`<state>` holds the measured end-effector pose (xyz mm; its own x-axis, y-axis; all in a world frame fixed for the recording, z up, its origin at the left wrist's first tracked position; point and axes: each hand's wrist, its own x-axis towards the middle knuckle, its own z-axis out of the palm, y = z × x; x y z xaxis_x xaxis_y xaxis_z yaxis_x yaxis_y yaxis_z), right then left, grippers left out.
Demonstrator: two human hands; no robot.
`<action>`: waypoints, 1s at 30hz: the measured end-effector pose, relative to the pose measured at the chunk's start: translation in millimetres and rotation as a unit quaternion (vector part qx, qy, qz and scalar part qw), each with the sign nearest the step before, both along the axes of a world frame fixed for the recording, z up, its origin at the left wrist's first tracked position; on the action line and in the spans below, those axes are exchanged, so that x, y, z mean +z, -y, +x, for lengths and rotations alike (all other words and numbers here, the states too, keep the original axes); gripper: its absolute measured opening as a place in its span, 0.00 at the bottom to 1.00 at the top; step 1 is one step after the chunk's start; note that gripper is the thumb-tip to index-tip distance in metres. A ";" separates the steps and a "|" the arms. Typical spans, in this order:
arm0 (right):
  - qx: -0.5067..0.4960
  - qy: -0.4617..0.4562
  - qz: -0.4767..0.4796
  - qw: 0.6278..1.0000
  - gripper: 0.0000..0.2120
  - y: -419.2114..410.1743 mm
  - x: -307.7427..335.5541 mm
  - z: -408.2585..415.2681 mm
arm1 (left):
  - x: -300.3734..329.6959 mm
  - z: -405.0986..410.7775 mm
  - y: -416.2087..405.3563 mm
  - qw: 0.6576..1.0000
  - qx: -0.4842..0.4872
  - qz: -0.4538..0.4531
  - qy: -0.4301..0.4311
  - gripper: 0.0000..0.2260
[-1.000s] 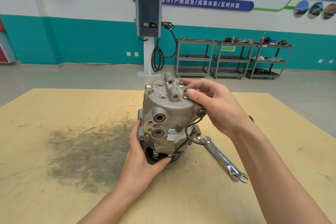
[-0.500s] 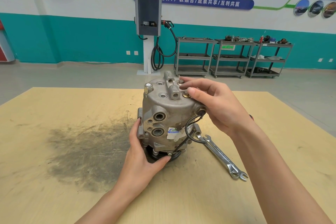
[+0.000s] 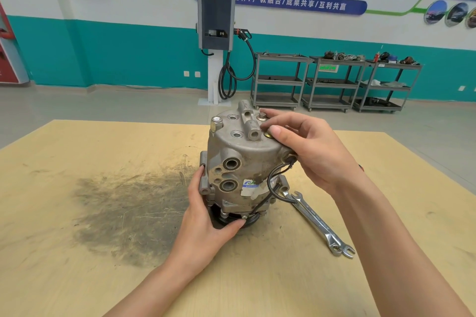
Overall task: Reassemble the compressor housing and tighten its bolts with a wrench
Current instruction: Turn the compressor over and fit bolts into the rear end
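A grey metal compressor stands upright on the wooden table, its housing cap on top with bolt holes and a black wire down its right side. My left hand grips the compressor's lower left side and base. On the cap's right edge rests my right hand, thumb and fingers pinched around a brass-washered bolt. Another bolt head stands just behind it, and a hex fitting sits at the cap's left. Two wrenches lie side by side on the table right of the compressor.
A dark grease smear covers the table left of the compressor. Beyond the table's far edge stand a charging post and three grey metal carts against a teal wall.
My right fingers have shifted slightly on the bolt at the cap's right edge. The compressor and my left hand stay where they were.
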<state>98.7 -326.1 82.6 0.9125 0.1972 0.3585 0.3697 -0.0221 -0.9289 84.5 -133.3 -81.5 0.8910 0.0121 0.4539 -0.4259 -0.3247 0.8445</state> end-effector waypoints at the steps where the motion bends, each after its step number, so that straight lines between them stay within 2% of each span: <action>1: 0.007 -0.001 -0.002 1.000 0.09 0.8 0.7 -0.8 | 0.2 -0.1 0.1 1.000 0.001 0.000 0.001 0.53; 9: -0.009 -0.020 0.026 0.999 0.08 6.7 7.4 -2.0 | 1.2 -1.1 -0.7 1.000 -0.001 0.001 -0.003 0.53; 15: -0.101 0.001 0.062 0.993 0.07 52.2 19.6 1.7 | 2.3 -1.8 -0.1 1.000 0.005 0.002 -0.002 0.53; 20: -0.155 0.003 0.018 0.988 0.12 76.2 14.3 9.3 | 3.1 -2.3 -0.3 1.000 0.005 -0.001 -0.006 0.53; 23: -0.154 -0.002 -0.079 0.985 0.11 75.0 3.9 13.8 | 2.6 -2.2 0.4 1.000 0.005 -0.003 -0.006 0.53; 25: -0.163 -0.007 -0.189 0.968 0.09 69.7 -10.4 16.4 | 2.3 -1.9 0.1 1.000 0.003 -0.008 -0.010 0.53; 26: -0.167 -0.007 -0.268 0.949 0.07 68.0 -20.3 18.1 | 2.2 -2.0 -0.1 1.000 0.003 -0.008 -0.011 0.53; 27: -0.168 -0.008 -0.360 0.918 0.04 67.7 -31.5 19.6 | 2.2 -2.1 -0.2 1.000 0.004 -0.007 -0.012 0.53; 30: -0.170 -0.050 -0.588 0.789 0.07 75.9 -63.7 19.1 | 2.0 -2.3 -0.1 1.000 0.003 -0.009 -0.010 0.53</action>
<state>117.8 -402.0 18.9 0.9964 0.0773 0.0335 0.0827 -0.9731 -0.2152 82.2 -133.2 -79.5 0.8994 0.0247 0.4364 -0.4077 -0.3125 0.8579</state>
